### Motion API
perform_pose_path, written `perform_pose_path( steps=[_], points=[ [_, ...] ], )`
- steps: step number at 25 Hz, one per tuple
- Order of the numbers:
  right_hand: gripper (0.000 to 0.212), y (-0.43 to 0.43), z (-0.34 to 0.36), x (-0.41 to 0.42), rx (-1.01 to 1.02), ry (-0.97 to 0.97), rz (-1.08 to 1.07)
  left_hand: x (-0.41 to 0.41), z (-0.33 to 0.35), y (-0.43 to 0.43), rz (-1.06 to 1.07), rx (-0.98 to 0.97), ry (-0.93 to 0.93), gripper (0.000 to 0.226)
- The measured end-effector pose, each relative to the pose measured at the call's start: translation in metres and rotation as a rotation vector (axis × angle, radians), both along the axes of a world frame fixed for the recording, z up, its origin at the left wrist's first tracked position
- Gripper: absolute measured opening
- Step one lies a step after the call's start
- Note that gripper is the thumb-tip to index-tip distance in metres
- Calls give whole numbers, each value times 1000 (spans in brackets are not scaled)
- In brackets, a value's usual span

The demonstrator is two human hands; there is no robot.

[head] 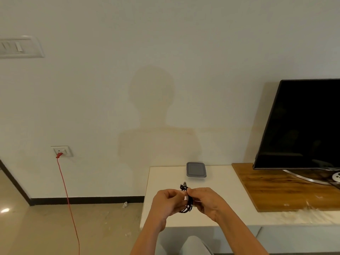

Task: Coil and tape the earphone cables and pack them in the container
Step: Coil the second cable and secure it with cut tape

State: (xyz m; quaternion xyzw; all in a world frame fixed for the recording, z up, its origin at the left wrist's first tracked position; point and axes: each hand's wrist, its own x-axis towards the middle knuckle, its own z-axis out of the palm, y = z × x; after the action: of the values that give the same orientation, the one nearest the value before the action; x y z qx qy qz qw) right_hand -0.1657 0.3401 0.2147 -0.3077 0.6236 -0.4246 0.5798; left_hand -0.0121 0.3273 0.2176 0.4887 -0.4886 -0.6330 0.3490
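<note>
A coiled black earphone cable [187, 203] is held above the white table [165, 181], between both hands. My left hand [165, 203] pinches the coil from the left with curled fingers. From the right, my right hand [207, 201] grips the same coil. A small strip of white tape [186, 197] shows on the coil where the fingertips meet. The earbuds [184, 185] stick up above the hands. A grey lidded container [196, 169] sits shut at the table's back edge, beyond the hands.
A black TV [301, 124] stands on a wooden board [276, 190] to the right. A red cable [68, 199] hangs from a wall socket [61, 150] on the left, down to the floor. A fluffy white mat [301, 216] lies by the board's front edge.
</note>
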Motion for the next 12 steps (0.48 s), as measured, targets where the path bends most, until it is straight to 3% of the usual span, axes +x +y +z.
perform_pose_path(
  steps=[5, 8, 12],
  points=[
    [23, 3, -4, 5, -172, 231, 25, -4, -1, -1, 117, -39, -112, 15],
    [21, 3, -7, 7, -282, 327, -3, -6, 1, 1, 99, 60, 8, 17],
    [16, 3, -9, 9, -306, 289, -49, -11, -1, 9, 120, 107, 172, 21]
  ],
)
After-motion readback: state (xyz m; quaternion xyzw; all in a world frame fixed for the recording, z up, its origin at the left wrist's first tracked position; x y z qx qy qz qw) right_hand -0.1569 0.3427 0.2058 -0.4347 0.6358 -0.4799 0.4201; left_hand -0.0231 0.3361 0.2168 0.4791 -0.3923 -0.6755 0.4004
